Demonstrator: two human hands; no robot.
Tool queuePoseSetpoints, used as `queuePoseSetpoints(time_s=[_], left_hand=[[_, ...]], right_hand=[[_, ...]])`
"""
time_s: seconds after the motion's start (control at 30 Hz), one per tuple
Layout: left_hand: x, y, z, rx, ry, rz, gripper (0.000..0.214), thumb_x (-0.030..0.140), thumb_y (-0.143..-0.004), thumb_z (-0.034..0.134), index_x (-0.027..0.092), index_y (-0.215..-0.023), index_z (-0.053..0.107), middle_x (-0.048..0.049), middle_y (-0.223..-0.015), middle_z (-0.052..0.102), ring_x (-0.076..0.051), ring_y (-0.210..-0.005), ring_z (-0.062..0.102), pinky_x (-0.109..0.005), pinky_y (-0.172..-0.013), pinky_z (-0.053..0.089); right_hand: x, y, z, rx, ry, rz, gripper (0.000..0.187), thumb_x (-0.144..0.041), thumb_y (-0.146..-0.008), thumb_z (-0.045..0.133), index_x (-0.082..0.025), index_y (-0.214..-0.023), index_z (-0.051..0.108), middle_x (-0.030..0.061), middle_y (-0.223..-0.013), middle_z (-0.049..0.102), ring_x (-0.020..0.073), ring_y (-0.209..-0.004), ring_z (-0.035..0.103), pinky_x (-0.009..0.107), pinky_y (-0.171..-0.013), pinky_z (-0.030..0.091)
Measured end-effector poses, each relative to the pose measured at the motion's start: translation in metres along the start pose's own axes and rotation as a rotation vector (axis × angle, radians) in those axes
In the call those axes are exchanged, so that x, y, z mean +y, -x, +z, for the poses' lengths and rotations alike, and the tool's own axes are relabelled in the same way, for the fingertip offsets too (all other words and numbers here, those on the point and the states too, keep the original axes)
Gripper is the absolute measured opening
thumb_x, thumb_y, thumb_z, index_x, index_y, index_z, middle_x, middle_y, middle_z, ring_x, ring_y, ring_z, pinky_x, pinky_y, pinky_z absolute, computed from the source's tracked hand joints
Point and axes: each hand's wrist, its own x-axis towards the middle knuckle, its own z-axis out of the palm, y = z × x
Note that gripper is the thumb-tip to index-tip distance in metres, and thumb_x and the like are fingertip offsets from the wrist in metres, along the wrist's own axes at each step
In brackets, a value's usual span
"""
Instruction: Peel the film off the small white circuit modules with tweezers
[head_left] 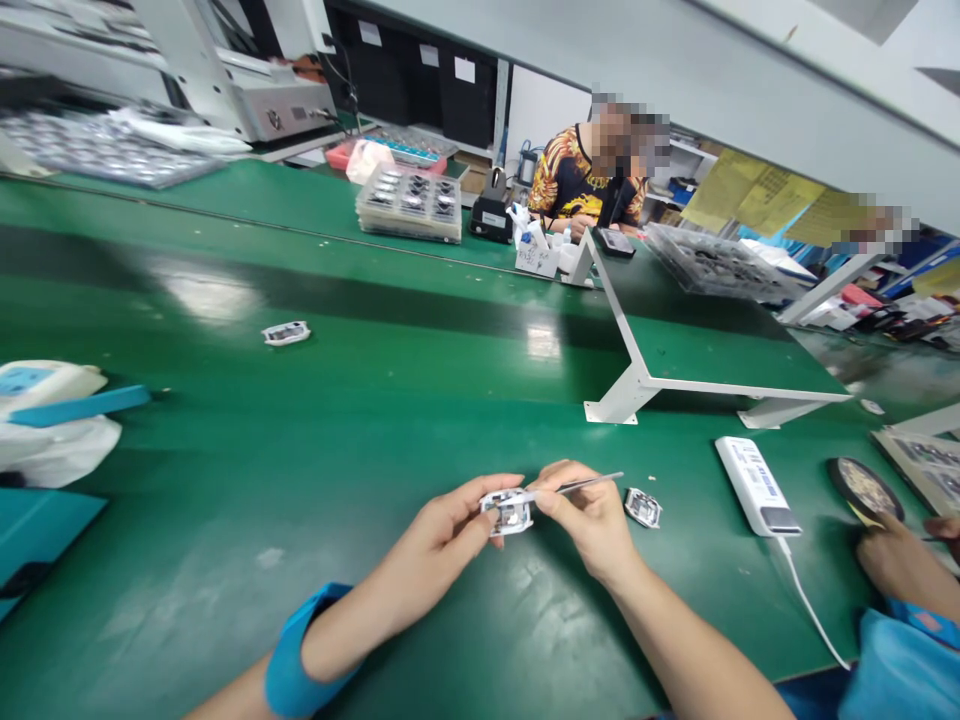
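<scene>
My left hand (450, 525) pinches a small white-framed electronic part (508, 511) just above the green work surface (300, 470). My right hand (589, 515) grips metal tweezers (581, 485), with their tip resting on that part. A second small part (643, 507) lies on the surface just right of my right hand. A third one (286, 333) lies farther off to the left.
A white device with a cable (756, 485) lies right of my hands, near a round dark disc (862, 488) and a co-worker's hand (904, 565). A raised green shelf (697, 335) stands behind. Stacked part trays (410, 203) and seated people are at the back.
</scene>
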Motion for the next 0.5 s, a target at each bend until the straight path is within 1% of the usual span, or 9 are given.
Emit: queuePoseSetpoints(time_s=[0.07, 0.17, 0.27, 0.33, 0.4, 0.5], left_hand=[[-0.001, 0.000, -0.001, -0.002, -0.030, -0.004, 0.047, 0.041, -0.077, 0.050, 0.016, -0.117, 0.057, -0.0012, -0.077, 0.059, -0.006, -0.065, 0.046, -0.014, -0.064, 0.038], [-0.004, -0.001, -0.002, 0.007, -0.098, -0.001, 0.049, 0.043, -0.077, 0.049, 0.018, -0.118, 0.057, -0.0024, -0.085, 0.061, -0.007, -0.068, 0.048, -0.014, -0.065, 0.039], [-0.010, -0.001, -0.003, 0.000, -0.156, 0.016, 0.049, 0.044, -0.080, 0.048, 0.019, -0.121, 0.055, -0.0036, -0.094, 0.062, -0.008, -0.075, 0.052, -0.014, -0.069, 0.041], [-0.014, -0.002, -0.004, -0.015, -0.157, 0.029, 0.050, 0.045, -0.081, 0.047, 0.019, -0.123, 0.053, -0.0045, -0.098, 0.062, -0.009, -0.079, 0.054, -0.014, -0.071, 0.042], [-0.015, -0.002, -0.003, -0.022, -0.150, 0.039, 0.051, 0.046, -0.081, 0.048, 0.018, -0.123, 0.052, -0.0050, -0.099, 0.062, -0.008, -0.079, 0.054, -0.014, -0.071, 0.043], [-0.014, -0.002, -0.002, -0.005, -0.147, 0.044, 0.050, 0.046, -0.080, 0.049, 0.016, -0.120, 0.054, -0.0046, -0.093, 0.062, -0.007, -0.073, 0.053, -0.014, -0.069, 0.043]], right_hand=[[0.001, 0.001, 0.000, 0.002, -0.008, 0.003, 0.013, -0.029, -0.072, 0.074, -0.018, -0.073, 0.067, 0.0037, -0.075, 0.068, 0.0163, -0.073, 0.064, 0.029, -0.069, 0.050], [0.002, 0.002, 0.001, 0.021, -0.020, 0.026, 0.014, -0.030, -0.072, 0.075, -0.018, -0.074, 0.067, 0.0035, -0.076, 0.069, 0.0161, -0.072, 0.064, 0.029, -0.069, 0.050], [0.003, 0.002, 0.002, 0.053, -0.017, 0.028, 0.015, -0.030, -0.071, 0.075, -0.018, -0.073, 0.067, 0.0037, -0.075, 0.069, 0.0161, -0.072, 0.064, 0.029, -0.069, 0.050], [0.002, 0.002, 0.003, 0.057, -0.022, 0.018, 0.015, -0.029, -0.071, 0.075, -0.017, -0.073, 0.067, 0.0038, -0.075, 0.069, 0.0160, -0.072, 0.064, 0.028, -0.069, 0.050], [0.002, 0.002, 0.003, 0.054, -0.024, 0.017, 0.013, -0.028, -0.071, 0.075, -0.018, -0.073, 0.067, 0.0037, -0.075, 0.069, 0.0160, -0.072, 0.064, 0.028, -0.069, 0.050], [0.002, 0.002, 0.004, 0.055, -0.016, 0.023, 0.012, -0.028, -0.071, 0.075, -0.018, -0.073, 0.067, 0.0035, -0.076, 0.070, 0.0161, -0.071, 0.064, 0.028, -0.068, 0.050]])
